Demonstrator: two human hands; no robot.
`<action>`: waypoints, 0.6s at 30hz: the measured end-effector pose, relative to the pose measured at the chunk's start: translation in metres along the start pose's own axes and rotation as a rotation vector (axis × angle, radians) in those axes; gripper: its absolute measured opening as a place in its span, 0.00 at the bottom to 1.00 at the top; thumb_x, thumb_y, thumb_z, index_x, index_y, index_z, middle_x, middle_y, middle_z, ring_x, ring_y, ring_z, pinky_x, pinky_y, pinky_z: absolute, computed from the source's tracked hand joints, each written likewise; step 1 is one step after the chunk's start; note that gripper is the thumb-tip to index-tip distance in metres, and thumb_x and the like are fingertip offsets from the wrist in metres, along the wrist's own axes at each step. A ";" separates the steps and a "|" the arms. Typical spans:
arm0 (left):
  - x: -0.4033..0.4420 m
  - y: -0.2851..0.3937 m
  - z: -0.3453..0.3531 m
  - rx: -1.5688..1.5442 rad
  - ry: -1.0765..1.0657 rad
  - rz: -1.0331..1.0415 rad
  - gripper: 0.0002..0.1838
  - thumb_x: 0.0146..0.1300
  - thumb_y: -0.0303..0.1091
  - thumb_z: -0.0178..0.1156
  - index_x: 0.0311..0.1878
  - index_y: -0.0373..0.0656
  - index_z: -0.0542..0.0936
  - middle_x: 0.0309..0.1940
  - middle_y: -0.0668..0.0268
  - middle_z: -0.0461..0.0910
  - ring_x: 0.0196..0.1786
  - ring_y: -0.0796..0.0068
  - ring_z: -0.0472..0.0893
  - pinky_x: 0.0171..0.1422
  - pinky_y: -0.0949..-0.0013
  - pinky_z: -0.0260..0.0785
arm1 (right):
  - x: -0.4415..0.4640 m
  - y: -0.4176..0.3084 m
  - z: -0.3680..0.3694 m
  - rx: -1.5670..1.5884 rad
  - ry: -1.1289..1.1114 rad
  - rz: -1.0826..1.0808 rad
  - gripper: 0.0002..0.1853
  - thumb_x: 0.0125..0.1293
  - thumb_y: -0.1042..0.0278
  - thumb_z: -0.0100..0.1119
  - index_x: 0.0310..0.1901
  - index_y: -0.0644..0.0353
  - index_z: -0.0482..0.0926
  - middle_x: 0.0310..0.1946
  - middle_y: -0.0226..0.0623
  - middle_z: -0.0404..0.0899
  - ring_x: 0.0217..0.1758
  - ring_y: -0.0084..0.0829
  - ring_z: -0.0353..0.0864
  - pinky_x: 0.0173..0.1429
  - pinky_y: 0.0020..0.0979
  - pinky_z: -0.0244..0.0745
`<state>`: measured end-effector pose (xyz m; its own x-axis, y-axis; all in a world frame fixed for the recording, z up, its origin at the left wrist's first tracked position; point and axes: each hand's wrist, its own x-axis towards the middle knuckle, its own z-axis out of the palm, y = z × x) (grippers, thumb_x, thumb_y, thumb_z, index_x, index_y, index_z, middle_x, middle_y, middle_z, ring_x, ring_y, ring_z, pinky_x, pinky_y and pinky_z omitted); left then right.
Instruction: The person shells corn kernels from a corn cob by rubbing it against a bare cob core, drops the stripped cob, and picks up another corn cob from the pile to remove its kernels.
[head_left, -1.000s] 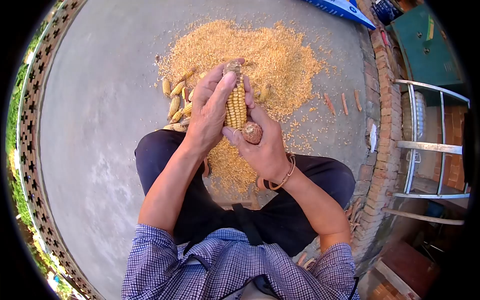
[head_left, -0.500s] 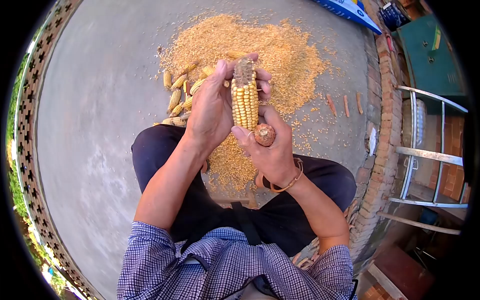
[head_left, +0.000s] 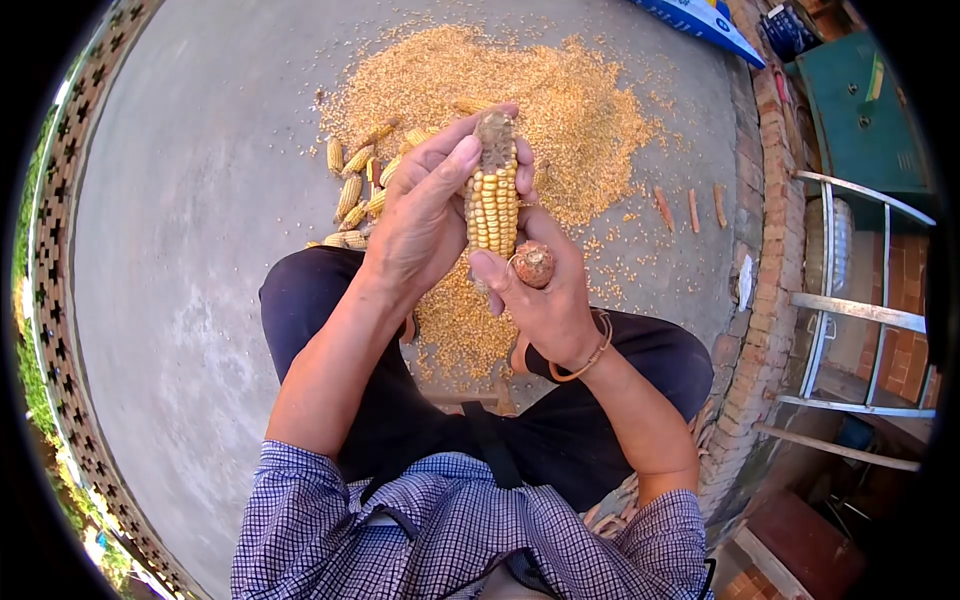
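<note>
My left hand [head_left: 425, 215] is wrapped round a corn cob [head_left: 493, 205] from the left, its fingers passing behind. The cob stands upright in view, bare at the top end and covered with yellow kernels below. In my right hand [head_left: 545, 300] is a reddish bare cob [head_left: 533, 264], seen end-on, held against the lower right of the corn cob. My right thumb lies near the lower kernels. Beyond both hands a heap of loose kernels [head_left: 570, 110] covers the floor, with several corn cobs [head_left: 350, 195] at its left edge.
Three thin reddish cobs [head_left: 692, 211] lie on the grey floor [head_left: 190, 220] at the right. Past them run a low brick edge [head_left: 775, 260] and a metal frame [head_left: 860, 310]. A blue bag [head_left: 700, 25] and a green cabinet [head_left: 860, 110] are at the upper right.
Both hands and the cobs have shifted slightly right since the earliest frame. The left thumb has moved off the bare top of the corn cob, to its left side.
</note>
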<state>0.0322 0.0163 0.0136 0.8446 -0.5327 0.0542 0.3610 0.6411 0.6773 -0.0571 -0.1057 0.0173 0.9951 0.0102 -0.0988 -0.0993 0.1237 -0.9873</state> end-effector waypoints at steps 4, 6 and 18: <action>-0.001 -0.005 0.002 0.020 0.012 0.021 0.23 0.77 0.40 0.51 0.65 0.32 0.70 0.42 0.59 0.80 0.41 0.74 0.80 0.46 0.71 0.76 | 0.000 0.001 0.005 -0.063 -0.005 -0.076 0.18 0.67 0.72 0.65 0.54 0.67 0.72 0.38 0.31 0.79 0.34 0.15 0.76 0.37 0.21 0.73; -0.002 -0.006 0.003 0.026 0.033 0.010 0.23 0.77 0.41 0.51 0.65 0.32 0.70 0.41 0.59 0.79 0.39 0.74 0.80 0.45 0.71 0.76 | 0.001 0.011 0.007 -0.147 0.016 -0.180 0.19 0.67 0.73 0.65 0.55 0.67 0.71 0.39 0.31 0.78 0.36 0.16 0.76 0.39 0.21 0.74; 0.001 -0.007 0.006 0.001 0.126 -0.066 0.31 0.80 0.50 0.34 0.69 0.30 0.64 0.44 0.56 0.78 0.42 0.69 0.79 0.47 0.66 0.77 | 0.000 0.007 0.005 -0.165 0.108 -0.115 0.18 0.62 0.72 0.70 0.48 0.68 0.72 0.38 0.40 0.83 0.40 0.22 0.82 0.46 0.29 0.78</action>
<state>0.0283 0.0085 0.0132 0.8620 -0.5001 -0.0834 0.4172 0.6062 0.6771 -0.0579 -0.0994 0.0111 0.9947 -0.1024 0.0121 0.0073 -0.0466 -0.9989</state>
